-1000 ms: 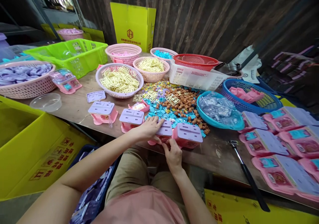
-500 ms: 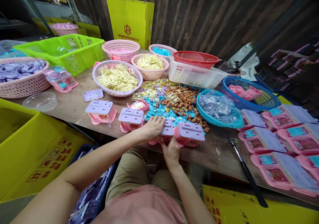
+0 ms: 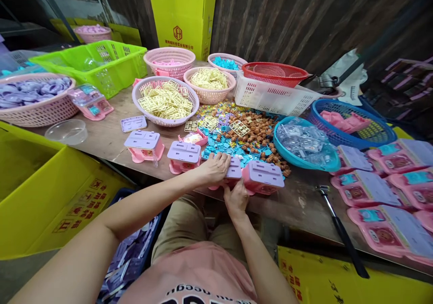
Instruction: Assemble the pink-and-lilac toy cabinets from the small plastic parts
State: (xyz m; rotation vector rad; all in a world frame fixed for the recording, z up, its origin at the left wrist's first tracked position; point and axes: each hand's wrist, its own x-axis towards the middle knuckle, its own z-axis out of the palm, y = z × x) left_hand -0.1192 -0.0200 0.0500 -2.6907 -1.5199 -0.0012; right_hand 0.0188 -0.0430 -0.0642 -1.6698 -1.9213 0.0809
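Note:
My left hand [image 3: 218, 168] lies over a pink toy box with a purple lid [image 3: 234, 168], its fingers curled across the top and the left end. At the front lower edge of the same box, my right hand [image 3: 237, 200] grips with bent fingers; parts of its fingertips are hidden. Close on the right stands another lidded toy box [image 3: 264, 177]. To the left are two more, a nearer toy box [image 3: 184, 156] and a farther toy box [image 3: 145, 145]. Behind the left hand sits an open pink tray [image 3: 194, 138] with a pale piece in it.
Loose blue and brown pieces [image 3: 260, 132] cover the table's middle. Behind them stand baskets, one with cream frames [image 3: 165, 103]. A turquoise bowl [image 3: 306, 144] holds clear plastic parts. On the right lie a black-handled hammer [image 3: 341, 229] and several finished-looking pink toys [image 3: 389, 232].
The camera view has shifted slightly, so the table contents appear farther right. Both hands stay on the same toy box; the right fingers look more curled at its front edge.

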